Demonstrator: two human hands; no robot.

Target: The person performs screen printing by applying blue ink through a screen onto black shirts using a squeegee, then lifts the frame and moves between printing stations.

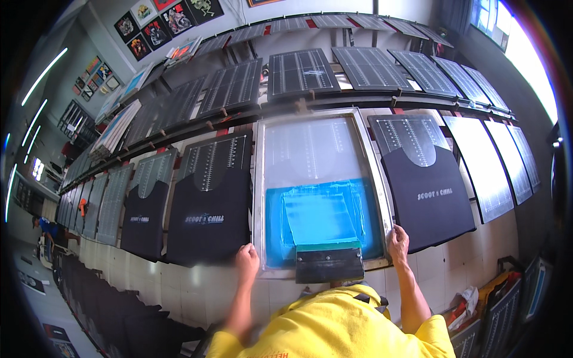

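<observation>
The frame (259,179) is sitting over the row of boards, its lower end toward the person. Left hand (247,261) and right hand (398,243) are standing well apart, gripping its opposite sides low down, probably to steady it evenly. A squeegee (329,264) is overhanging its lower rail, seemingly parked behind the blue ink (319,218). Dark shirts (425,203) are lying flat on either side.

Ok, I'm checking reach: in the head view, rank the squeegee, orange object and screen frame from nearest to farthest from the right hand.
1. Screen frame, its right side beside the right hand.
2. Squeegee, to the hand's left.
3. Orange object, far left.
</observation>
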